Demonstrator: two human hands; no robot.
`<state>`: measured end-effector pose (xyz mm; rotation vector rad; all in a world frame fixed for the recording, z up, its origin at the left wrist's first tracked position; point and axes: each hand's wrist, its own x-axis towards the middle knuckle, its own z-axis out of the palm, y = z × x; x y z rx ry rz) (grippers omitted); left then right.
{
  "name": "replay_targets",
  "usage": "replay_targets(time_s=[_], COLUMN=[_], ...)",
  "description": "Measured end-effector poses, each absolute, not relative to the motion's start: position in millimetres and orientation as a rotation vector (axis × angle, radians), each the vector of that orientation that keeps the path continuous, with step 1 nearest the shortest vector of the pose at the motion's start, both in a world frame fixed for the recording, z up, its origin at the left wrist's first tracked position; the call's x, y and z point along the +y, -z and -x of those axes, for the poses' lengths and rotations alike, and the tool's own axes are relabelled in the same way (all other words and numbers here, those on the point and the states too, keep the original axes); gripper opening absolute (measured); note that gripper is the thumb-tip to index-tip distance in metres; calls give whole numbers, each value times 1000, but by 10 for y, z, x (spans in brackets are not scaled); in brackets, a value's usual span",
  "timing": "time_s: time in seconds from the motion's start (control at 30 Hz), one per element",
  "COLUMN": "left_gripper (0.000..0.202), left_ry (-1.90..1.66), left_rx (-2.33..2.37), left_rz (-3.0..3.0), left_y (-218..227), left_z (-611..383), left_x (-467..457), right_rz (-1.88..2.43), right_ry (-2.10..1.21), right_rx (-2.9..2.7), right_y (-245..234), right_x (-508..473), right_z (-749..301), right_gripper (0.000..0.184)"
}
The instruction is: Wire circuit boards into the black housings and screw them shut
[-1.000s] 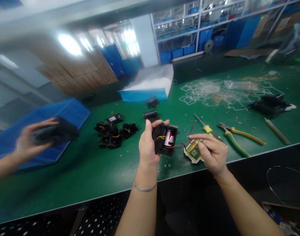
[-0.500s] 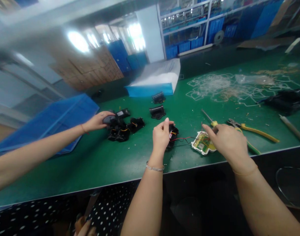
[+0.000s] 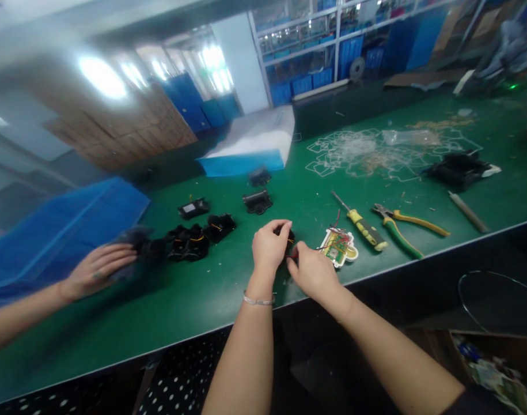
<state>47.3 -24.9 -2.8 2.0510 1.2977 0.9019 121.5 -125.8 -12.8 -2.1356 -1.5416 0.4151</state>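
Note:
My left hand (image 3: 269, 245), with a silver bracelet at the wrist, is closed around a small black plastic housing (image 3: 290, 235), mostly hidden by the fingers. Right beside it, my right hand (image 3: 315, 270) pinches at thin red and black wires (image 3: 320, 248) against the housing; the fingertips partly hide them. Just right of that hand lies a white-framed circuit board (image 3: 337, 246) with loose coloured wires on it. A screwdriver (image 3: 365, 229) with a yellow and black handle rests beyond the board, and yellow-green cutting pliers (image 3: 404, 230) lie to its right.
At left, a co-worker's hand (image 3: 99, 270) holds a blurred dark part by a blue bin (image 3: 68, 230). Several black housings (image 3: 189, 242) lie between us. A blue-white box (image 3: 250, 144), white frames (image 3: 358, 150), a black part (image 3: 457, 168) and a grey rod (image 3: 468, 212) are on the green table.
My right hand has moved left from the circuit board to the housing in my left hand. The co-worker's hand has pulled left with a dark part. My view has shifted right.

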Motion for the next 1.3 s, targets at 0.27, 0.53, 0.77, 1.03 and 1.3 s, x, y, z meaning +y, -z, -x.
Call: replay_targets(time_s=[0.27, 0.53, 0.77, 1.03, 1.3], left_gripper=[17, 18, 21, 24, 36], left_ry=[-847, -794, -834, -840, -1012], left_rx=[1299, 1184, 1237, 1205, 1144], left_rz=[-2142, -2204, -2128, -2046, -1388], left_y=[67, 41, -38, -53, 7], left_z=[-463, -447, -350, -406, -235], left_x=[-241, -274, -19, -98, 67], right_rz=[1978, 1777, 1652, 1512, 1976], right_ry=[-264, -359, -548, -661, -27], right_rx=[-1758, -1653, -1223, -1251, -1450], right_y=[142, 248, 261, 95, -86], right_x=[-1314, -1159, -1787, -1749, -1418], right_z=[-1278, -1341, -1798, -2079, -2100], right_gripper=[40, 40, 46, 44, 27])
